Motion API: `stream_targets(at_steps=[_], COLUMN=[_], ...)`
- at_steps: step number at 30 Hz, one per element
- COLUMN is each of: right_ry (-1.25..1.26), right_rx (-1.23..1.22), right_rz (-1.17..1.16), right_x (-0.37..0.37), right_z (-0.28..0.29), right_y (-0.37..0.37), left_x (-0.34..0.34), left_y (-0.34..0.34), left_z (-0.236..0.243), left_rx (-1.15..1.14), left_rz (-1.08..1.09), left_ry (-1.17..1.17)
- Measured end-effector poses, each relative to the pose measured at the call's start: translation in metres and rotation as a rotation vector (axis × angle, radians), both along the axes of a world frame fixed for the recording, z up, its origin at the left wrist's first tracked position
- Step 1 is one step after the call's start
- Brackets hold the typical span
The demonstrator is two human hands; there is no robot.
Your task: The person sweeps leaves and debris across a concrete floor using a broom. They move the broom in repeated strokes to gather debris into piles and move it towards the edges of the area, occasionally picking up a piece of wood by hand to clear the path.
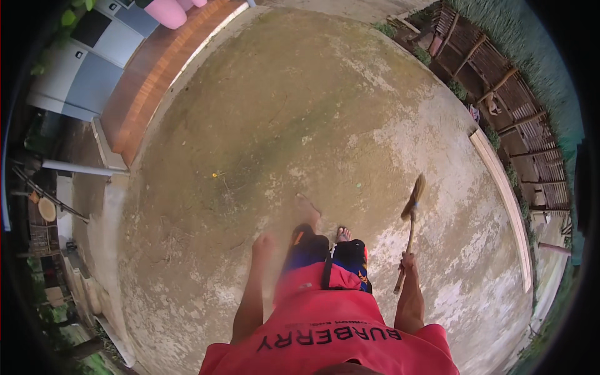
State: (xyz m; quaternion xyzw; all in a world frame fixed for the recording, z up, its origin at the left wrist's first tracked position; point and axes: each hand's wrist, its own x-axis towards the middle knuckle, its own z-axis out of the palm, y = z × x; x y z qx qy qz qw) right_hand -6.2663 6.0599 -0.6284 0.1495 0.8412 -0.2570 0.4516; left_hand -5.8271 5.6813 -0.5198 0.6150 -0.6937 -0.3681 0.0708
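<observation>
My right hand (408, 262) is wrapped round the handle of a broom (410, 234). Its straw head (415, 194) points away from me, and the short butt of the handle sticks out below my fist. Whether the straw touches the ground I cannot tell. On the other side, my left hand (264, 244) hangs beside my leg, smeared by motion, so its fingers do not show clearly. No object is visible in it. A small yellow scrap (215, 175) lies on the ground ahead to the left, and a small green bit (358, 185) lies nearer the broom.
Stained concrete ground (281, 112) spreads around my bare feet. A brown-tiled step (147, 81) edges the building at the far left, with a pale pipe (84, 167) nearer. Along the right side lie a long wooden plank (503, 200) and a stick-framed fence (500, 87).
</observation>
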Motion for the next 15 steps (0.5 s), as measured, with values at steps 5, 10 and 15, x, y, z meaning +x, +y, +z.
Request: stream_targets(at_steps=[5,10,15], right_ry=[0.163,0.158,0.209], right_rx=[-0.123,-0.043,0.258], right_rz=[0.178,0.175,0.404], right_x=[-0.033,-0.026,0.003], right_z=[-0.005,-0.091,-0.204], right_y=[-0.161,-0.244,-0.300], left_x=[-0.080,-0.120,-0.156], left_y=[-0.083,-0.085,-0.088], left_z=[-0.101,-0.192,-0.170], left_rx=[0.166,0.375,0.234], left_rz=[-0.199,-0.323,-0.376], left_ry=[-0.116,-0.214,0.052])
